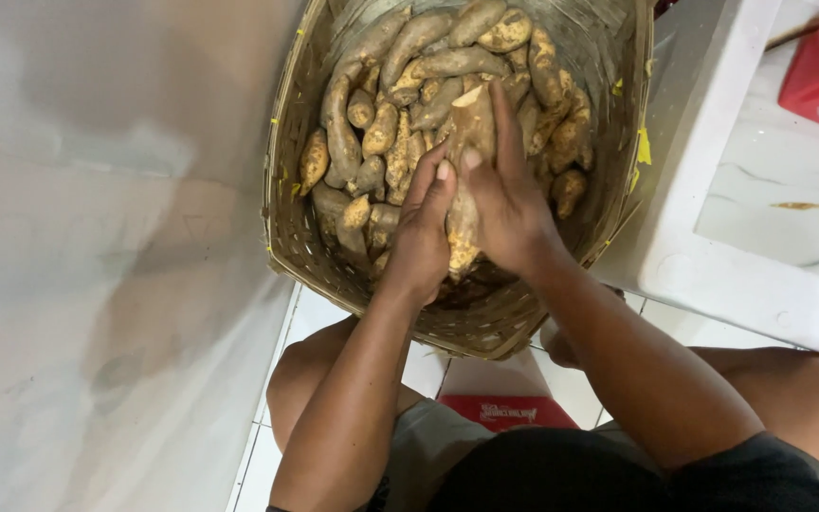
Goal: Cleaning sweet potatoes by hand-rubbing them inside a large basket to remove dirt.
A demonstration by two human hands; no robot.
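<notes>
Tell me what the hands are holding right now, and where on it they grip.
Both hands, left hand and right hand, clasp one long sweet potato around its middle, above the woven basket.

Tan-brown, yellow-speckled sweet potatoes (pixel 447 64) in a woven olive-brown basket (pixel 288 218); white tiled floor (pixel 267 455).

Both hands (pixel 466 223) clasping one sweet potato (pixel 466 161), apparently over woven basket (pixel 286 228) of tubers (pixel 400 104)

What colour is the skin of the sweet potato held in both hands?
Tan-brown with yellowish patches on the sweet potato, head view.
</notes>
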